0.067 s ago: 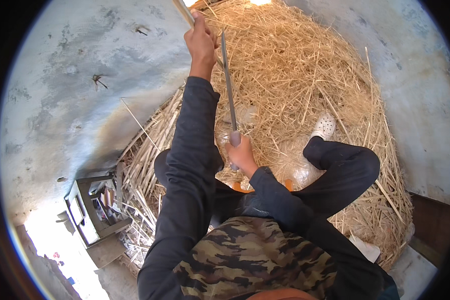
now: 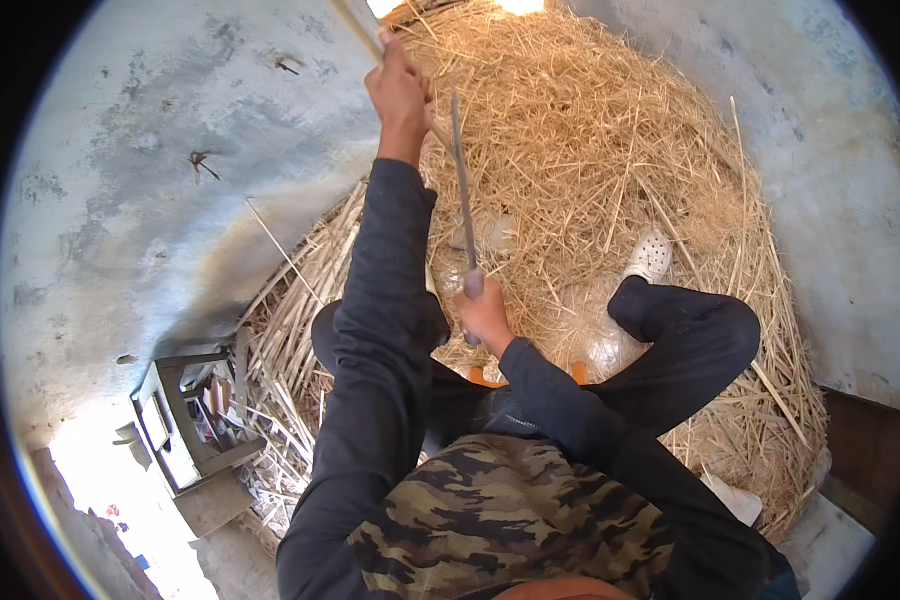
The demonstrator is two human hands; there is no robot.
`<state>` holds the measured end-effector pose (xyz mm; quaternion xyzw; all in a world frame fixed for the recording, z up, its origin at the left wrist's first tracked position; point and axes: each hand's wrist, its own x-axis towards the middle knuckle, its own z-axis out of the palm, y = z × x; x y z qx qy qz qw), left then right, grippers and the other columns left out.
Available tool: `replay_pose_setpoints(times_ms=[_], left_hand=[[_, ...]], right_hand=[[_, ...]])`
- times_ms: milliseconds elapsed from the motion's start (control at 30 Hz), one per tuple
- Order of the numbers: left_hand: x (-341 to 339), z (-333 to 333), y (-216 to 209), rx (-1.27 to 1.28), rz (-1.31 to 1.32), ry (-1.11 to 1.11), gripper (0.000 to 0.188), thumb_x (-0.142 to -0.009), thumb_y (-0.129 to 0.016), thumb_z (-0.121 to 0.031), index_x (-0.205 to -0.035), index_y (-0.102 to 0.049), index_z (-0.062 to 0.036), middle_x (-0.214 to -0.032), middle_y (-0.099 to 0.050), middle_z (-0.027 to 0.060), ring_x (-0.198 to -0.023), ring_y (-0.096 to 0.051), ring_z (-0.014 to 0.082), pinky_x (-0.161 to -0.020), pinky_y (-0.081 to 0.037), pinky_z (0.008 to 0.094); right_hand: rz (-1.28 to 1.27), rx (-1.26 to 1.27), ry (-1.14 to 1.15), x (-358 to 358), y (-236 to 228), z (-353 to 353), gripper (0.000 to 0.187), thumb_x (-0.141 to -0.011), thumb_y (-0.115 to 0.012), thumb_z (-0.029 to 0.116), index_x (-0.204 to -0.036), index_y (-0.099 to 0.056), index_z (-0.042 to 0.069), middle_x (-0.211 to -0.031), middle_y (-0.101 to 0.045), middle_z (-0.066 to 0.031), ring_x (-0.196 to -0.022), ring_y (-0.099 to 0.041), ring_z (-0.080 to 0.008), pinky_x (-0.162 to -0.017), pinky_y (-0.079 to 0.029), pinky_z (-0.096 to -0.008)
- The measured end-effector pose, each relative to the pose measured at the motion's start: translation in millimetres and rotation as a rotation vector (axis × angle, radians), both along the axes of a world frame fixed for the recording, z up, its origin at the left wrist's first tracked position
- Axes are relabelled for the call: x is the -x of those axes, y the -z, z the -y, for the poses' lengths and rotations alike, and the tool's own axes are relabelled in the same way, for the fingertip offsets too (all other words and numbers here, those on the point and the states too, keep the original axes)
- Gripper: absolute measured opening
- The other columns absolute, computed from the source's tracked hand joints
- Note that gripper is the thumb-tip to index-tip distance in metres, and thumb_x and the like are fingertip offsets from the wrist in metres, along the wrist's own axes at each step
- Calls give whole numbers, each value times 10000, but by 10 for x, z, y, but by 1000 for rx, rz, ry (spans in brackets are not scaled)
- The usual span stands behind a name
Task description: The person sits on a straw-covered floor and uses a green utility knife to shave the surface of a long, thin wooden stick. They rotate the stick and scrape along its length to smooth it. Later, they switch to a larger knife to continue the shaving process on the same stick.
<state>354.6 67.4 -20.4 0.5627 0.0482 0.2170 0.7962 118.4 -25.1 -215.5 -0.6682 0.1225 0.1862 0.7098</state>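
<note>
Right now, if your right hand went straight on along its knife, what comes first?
The right hand and long knife would probably meet the loose straw first, though depth near the stick is unclear.

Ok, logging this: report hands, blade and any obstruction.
Left hand: gripping pale stick. Right hand: holding handle of long blade. Loose straw around; nothing visibly covers the blade.

"Left bare hand [image 2: 400, 95], right bare hand [image 2: 485, 314]: two?"
"Two. One long, narrow grey metal blade [image 2: 465, 195]."
"Plus one long, pale, woody strip [image 2: 357, 28] in the left hand."
"Yes, and one white perforated clog [image 2: 650, 255] shows clearly."
"One dark-framed, open wooden box [image 2: 230, 455], too?"
"One. And two short orange stubs [image 2: 579, 372]."
</note>
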Motion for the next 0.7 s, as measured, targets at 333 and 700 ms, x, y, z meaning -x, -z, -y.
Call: replay_pose_setpoints(times_ms=[333, 700], left_hand=[[736, -953, -150, 356, 93, 27, 626, -959, -351, -642, -565, -193, -181, -508, -108, -51, -452, -98, 109, -451, -119, 303], [1839, -508, -869, 304, 108, 121, 615, -982, -345, -597, -532, -233, -193, -489, -137, -62, -448, -120, 119, -439, -146, 310]], right_hand=[[-285, -76, 121, 201, -109, 1295, 114, -805, -564, 20, -790, -457, 55, -522, -420, -25, -359, -396, -127, -336, -351, -306], [142, -293, 295, 425, -1566, 1471, 108, -868, -641, 56, -875, -535, 33, -546, -438, 15, -370, -387, -71, -341, -342, -245]])
